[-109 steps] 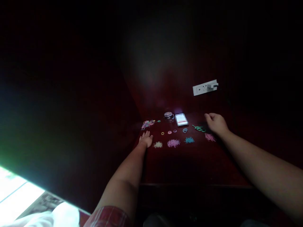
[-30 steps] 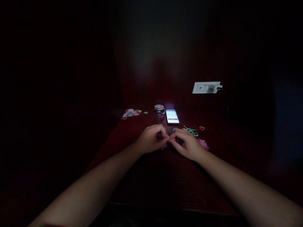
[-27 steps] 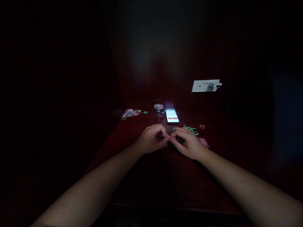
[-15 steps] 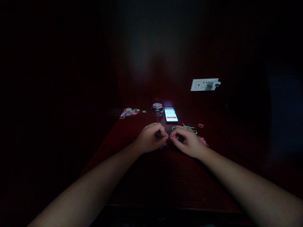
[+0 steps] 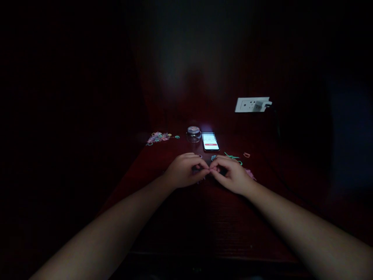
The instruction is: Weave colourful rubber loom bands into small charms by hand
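Observation:
My left hand [image 5: 189,170] and my right hand [image 5: 230,173] meet fingertip to fingertip above the dark red table [image 5: 186,221]. Each pinches with thumb and forefinger; whatever is between the tips is too small and dark to make out. Under the left fingers lie some purple bits [image 5: 201,181], mostly covered. Just beyond the right hand are a blue band [image 5: 213,158], green strips [image 5: 231,156] and a green loop [image 5: 240,163]. A pink pile [image 5: 250,174] shows beside the right wrist, partly hidden by it.
A heap of small colored bands [image 5: 159,137] lies at the back left. Near the wall stand a lidded clear jar [image 5: 194,135] and a lit phone [image 5: 211,142]. An orange band [image 5: 246,154] lies to the right. A socket plate [image 5: 252,104] with a plug is on the wall; a cable hangs down.
My left fingertips have moved slightly right, closing the small gap to the right fingertips. The right hand has hardly moved, and the things on the table lie as before.

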Demonstrator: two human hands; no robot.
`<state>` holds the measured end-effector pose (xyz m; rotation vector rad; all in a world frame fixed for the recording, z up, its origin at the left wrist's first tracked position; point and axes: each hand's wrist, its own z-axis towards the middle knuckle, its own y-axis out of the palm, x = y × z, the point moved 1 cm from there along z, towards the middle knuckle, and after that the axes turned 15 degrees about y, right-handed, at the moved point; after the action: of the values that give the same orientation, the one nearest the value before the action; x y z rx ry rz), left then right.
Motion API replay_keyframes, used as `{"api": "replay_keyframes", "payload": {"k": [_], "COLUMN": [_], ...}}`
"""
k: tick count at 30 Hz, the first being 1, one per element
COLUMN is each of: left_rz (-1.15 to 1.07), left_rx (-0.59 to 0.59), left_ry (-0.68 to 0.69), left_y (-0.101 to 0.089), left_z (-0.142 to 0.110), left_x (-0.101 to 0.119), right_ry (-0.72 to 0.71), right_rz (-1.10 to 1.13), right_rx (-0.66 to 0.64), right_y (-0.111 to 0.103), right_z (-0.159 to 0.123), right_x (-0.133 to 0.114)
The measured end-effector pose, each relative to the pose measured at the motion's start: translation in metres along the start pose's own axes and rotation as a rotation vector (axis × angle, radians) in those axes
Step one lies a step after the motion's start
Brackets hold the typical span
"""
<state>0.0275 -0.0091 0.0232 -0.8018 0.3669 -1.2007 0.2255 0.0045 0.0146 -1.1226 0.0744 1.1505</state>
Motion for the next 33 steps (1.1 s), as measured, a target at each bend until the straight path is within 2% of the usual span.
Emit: {"api": "replay_keyframes", "payload": {"k": [12,19,33], "left_rz": [0.032,0.016,0.008], "left_rx": [0.035,0.037,0.017], "left_ry": [0.013,0.043,0.051], "left_y": [-0.0012,-0.0020,-0.0033], "left_z": [-0.0030,-0.0004,-0.0011], "left_x": [-0.0051,-0.0012,-0.0001], "right_ry": [0.025,0.009,0.019], "right_rz": [0.007,0.009,0.044], "right_rx": [0.045,-0.018,0.003], "right_y": [-0.0060,-0.0033,-0.0042], "right_z": [0.0011,-0.0015,-0.0005], "right_x": [0.0061,0.0026,0.0017]}}
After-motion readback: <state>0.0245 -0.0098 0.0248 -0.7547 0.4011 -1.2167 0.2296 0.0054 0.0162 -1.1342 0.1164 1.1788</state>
